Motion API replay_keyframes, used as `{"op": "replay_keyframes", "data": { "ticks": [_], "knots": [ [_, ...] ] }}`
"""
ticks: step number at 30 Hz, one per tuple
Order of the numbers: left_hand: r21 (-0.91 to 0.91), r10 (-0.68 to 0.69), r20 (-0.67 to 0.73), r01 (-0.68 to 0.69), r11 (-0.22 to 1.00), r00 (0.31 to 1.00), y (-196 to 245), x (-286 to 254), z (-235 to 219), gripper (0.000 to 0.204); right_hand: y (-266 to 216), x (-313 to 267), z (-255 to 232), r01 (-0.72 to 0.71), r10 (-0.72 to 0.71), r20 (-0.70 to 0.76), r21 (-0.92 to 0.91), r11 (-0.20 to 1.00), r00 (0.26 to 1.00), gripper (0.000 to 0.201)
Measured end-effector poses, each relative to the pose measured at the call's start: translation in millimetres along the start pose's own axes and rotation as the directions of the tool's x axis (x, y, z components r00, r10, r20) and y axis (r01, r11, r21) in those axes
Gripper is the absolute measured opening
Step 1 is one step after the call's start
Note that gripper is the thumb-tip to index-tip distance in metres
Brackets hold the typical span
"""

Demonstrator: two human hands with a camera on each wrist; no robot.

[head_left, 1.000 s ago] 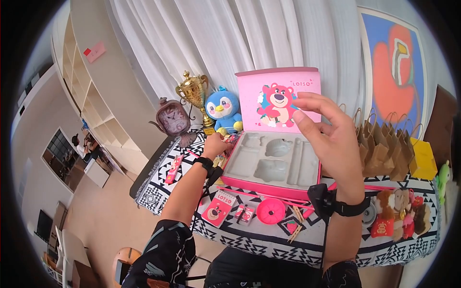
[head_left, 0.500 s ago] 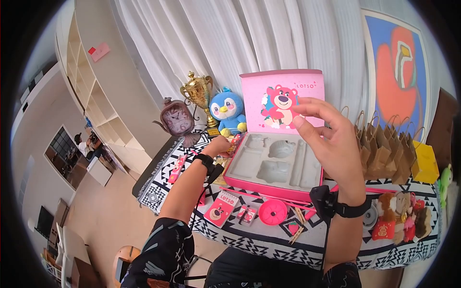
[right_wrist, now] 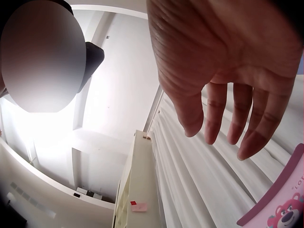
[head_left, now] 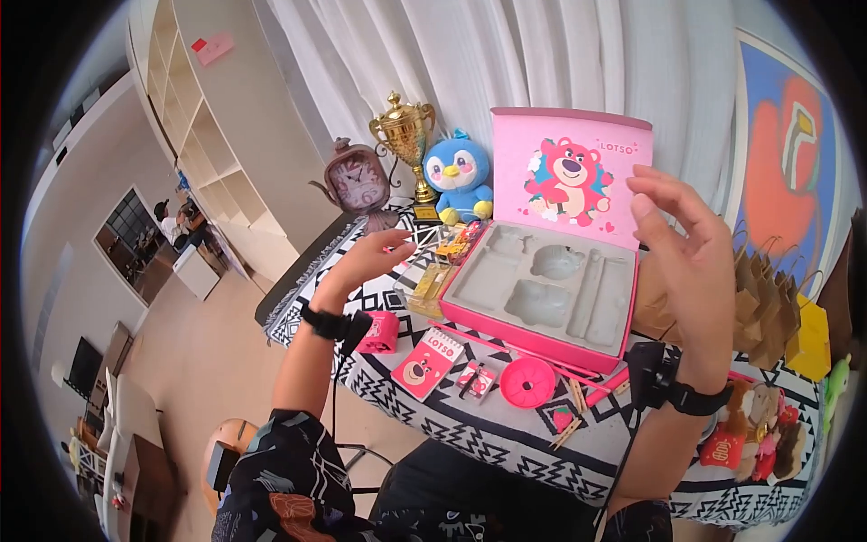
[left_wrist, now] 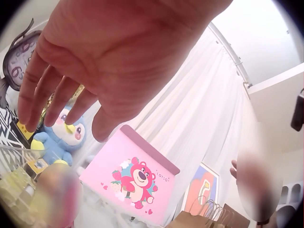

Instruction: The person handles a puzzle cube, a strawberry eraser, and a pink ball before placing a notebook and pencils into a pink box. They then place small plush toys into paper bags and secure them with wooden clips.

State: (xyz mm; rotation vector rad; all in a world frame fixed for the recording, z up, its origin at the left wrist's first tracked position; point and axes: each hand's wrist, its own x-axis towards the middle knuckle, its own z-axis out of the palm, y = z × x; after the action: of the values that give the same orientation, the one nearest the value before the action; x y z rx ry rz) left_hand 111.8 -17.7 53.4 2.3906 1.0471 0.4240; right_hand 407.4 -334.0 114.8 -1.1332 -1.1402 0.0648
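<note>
My left hand (head_left: 368,257) is raised over the table's left part, fingers loosely extended and nothing in them; the left wrist view shows its bare palm. Below and right of it lie small colourful packets (head_left: 459,239) and a clear case with yellow contents (head_left: 426,287). An open pink gift box (head_left: 533,336) stands in the middle, its bear-printed lid (head_left: 573,176) upright and its grey moulded tray (head_left: 488,275) showing bare hollows. To the right of the lid my right hand (head_left: 691,244) hovers in the air, fingers gently bent and holding nothing.
Along the front lie a pink carton (head_left: 379,332), a bear notepad (head_left: 429,364), a pink round dish (head_left: 528,384) and wooden clothespins (head_left: 569,434). Behind stand a clock (head_left: 357,176), a gold trophy (head_left: 403,135) and a blue plush (head_left: 459,176). Paper bags (head_left: 759,298) are at right.
My left hand has come up and away from the packets left of the box, its fingers loosening. The right hand keeps its raised pose while the head view has shifted.
</note>
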Motion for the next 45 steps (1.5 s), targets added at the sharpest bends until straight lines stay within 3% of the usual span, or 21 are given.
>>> {"op": "replay_keyframes", "data": {
  "ticks": [3,5,7,11,16,24,27,29,31,35,36,37,39,40,42,43,44,45],
  "knots": [
    [0.033,-0.058,0.001,0.058,0.998,0.998,-5,-45,-1,0.063,2,0,0,-0.009,0.009,0.002,0.043,0.999,1.0,0.023],
    [0.213,-0.071,-0.051,0.081,0.974,0.996,-16,-71,4,0.066,4,-2,1,-0.025,0.025,0.006,0.088,0.996,1.0,0.024],
    [0.259,-0.05,-0.106,0.076,0.963,0.993,-24,-92,13,0.072,1,-1,-2,0.006,-0.007,0.037,0.027,1.0,0.999,0.024],
    [0.337,-0.178,0.039,0.154,0.929,0.983,-37,-116,32,0.097,-2,-2,2,-0.01,0.01,0.021,0.029,1.0,1.0,0.023],
    [0.308,-0.094,-0.035,0.101,0.946,0.995,-59,-117,47,0.089,-4,-5,3,-0.046,0.044,0.073,0.035,0.998,0.996,0.023],
    [0.332,-0.127,-0.057,0.139,0.933,0.99,-45,-116,49,0.081,-6,-8,1,-0.088,0.088,0.126,-0.002,0.996,0.988,0.022],
    [0.314,-0.038,-0.03,0.046,0.948,0.999,-54,-116,49,0.08,-8,-9,1,-0.154,0.152,0.201,-0.004,0.988,0.968,0.021],
    [0.304,-0.01,-0.006,0.011,0.953,1.0,-54,-117,51,0.081,-8,-9,0,-0.182,0.205,0.297,-0.101,0.978,0.933,0.024],
    [0.22,0.154,0.034,-0.158,0.963,0.987,-54,-118,50,0.082,-5,-10,1,-0.137,0.174,0.322,-0.135,0.981,0.93,0.025],
    [0.228,0.035,-0.015,-0.031,0.973,0.999,-42,-120,53,0.08,-11,-12,1,-0.088,0.168,0.384,-0.218,0.972,0.908,0.028],
    [0.196,-0.084,-0.005,0.083,0.977,0.996,-36,-120,52,0.077,-12,-12,1,-0.085,0.166,0.387,-0.216,0.973,0.907,0.028],
    [0.195,-0.084,-0.008,0.084,0.977,0.996,-38,-122,55,0.077,-13,-12,1,-0.079,0.167,0.396,-0.23,0.97,0.903,0.027],
    [0.49,0.007,-0.15,0.068,0.869,0.989,-42,-126,64,0.075,-15,-13,2,-0.072,0.169,0.404,-0.246,0.967,0.899,0.026],
    [0.488,0.01,-0.148,0.064,0.87,0.989,-30,-128,64,0.075,-16,-13,2,-0.073,0.173,0.407,-0.249,0.966,0.897,0.027],
    [0.313,0.242,-0.196,-0.173,0.934,0.95,13,-136,59,0.073,-15,-14,1,-0.084,0.186,0.407,-0.256,0.963,0.894,0.027],
    [0.31,0.24,-0.192,-0.173,0.935,0.952,27,-138,60,0.073,-14,-14,2,-0.06,0.165,0.421,-0.253,0.966,0.892,0.027],
    [0.165,0.326,0.025,-0.325,0.931,0.945,38,-140,62,0.074,-14,-13,3,-0.034,0.143,0.438,-0.247,0.968,0.887,0.027],
    [-0.012,0.426,0.222,-0.435,0.9,0.877,46,-141,67,0.075,-13,-13,4,-0.036,0.145,0.442,-0.247,0.968,0.885,0.027]
  ]
}}
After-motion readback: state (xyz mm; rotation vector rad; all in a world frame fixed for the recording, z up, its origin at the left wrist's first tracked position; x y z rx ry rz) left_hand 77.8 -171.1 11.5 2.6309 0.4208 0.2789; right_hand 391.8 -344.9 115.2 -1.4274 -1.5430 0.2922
